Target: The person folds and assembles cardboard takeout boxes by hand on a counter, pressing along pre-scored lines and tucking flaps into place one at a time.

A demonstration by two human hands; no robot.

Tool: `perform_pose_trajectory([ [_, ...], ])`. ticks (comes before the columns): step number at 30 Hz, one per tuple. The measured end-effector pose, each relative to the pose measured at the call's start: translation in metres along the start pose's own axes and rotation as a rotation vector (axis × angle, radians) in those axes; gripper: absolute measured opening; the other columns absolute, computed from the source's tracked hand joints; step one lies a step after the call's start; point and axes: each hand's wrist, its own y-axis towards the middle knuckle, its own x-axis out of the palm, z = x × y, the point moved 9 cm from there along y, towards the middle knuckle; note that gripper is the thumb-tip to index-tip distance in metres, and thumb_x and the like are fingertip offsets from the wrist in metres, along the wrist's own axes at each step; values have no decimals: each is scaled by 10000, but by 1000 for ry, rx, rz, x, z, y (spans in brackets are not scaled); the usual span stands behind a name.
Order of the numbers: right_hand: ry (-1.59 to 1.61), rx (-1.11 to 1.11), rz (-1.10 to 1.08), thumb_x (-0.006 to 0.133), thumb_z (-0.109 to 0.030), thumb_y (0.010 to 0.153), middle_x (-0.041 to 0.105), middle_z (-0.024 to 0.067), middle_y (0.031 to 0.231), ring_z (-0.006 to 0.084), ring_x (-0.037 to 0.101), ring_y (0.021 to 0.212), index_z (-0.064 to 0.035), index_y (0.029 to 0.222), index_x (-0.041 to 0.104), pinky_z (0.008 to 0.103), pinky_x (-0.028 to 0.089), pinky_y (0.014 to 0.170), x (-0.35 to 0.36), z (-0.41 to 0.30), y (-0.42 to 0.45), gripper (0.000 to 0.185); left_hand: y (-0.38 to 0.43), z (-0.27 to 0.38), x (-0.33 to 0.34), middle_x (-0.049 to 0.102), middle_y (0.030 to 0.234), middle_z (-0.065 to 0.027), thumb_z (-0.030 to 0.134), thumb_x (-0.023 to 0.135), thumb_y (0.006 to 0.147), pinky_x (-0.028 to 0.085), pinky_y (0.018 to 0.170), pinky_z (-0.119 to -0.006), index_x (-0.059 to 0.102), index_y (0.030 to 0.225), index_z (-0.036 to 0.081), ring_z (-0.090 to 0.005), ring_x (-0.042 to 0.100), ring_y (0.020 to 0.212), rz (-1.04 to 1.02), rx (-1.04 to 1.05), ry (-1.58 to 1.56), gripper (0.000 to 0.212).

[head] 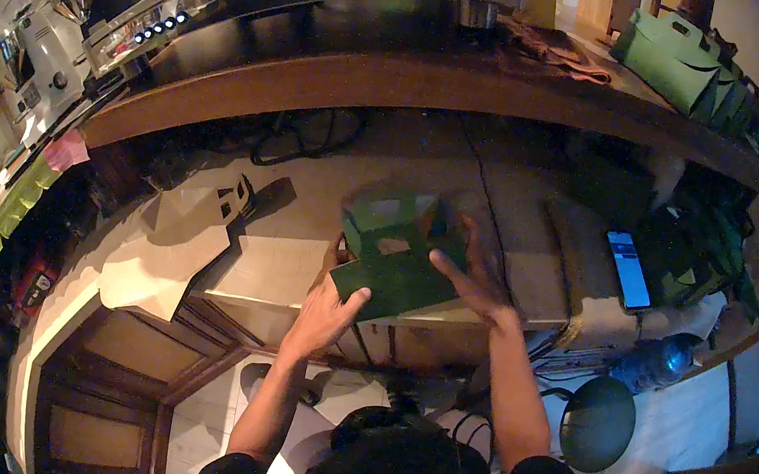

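Observation:
A dark green folded card carrier box (402,281) with handle cut-outs is between my two hands, just over the counter's front edge. My left hand (332,308) grips its lower left corner, with the thumb on the front panel. At its right side is my right hand (481,279), thumb over the front and the other fingers along the side, slightly blurred. The upper flaps stand up and apart, and a lighter patch shows through one cut-out. To the left, pale card blanks (176,253) with similar cut-outs lie partly over the counter edge (258,296).
A lit phone (628,270) lies at right beside a heap of dark green card pieces (694,249). Several green carrier boxes (675,60) stand on the raised wooden shelf (405,77). A thin cable (486,172) crosses the counter. A plastic bottle (657,361) lies below right.

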Motion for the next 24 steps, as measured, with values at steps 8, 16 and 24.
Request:
perform_pose_trajectory([
  [8,143,-126,158,785,-335,823,349,168,1526,318,318,1422,-51,1520,251,425,253,1172,6,2,-6,922,13,-1,-10,542,1208,-242,414,664,915,403,1024,-385,451,1288,-40,-288,533,1150,283,-100,-385,624],
  [16,19,-585,281,795,-46,724,418,177,1462,314,401,1360,-38,1475,342,418,290,1154,-3,-44,-45,877,20,54,-36,623,1114,-110,324,707,903,478,879,-309,551,1190,8,-155,576,1023,346,110,-775,454],
  [24,-89,-452,118,801,-119,755,469,167,1445,304,451,1326,-131,1271,630,387,332,1120,4,-78,-36,544,24,72,-37,681,882,-60,255,693,932,496,728,-270,637,1015,-28,-106,608,812,338,183,-720,300],
])
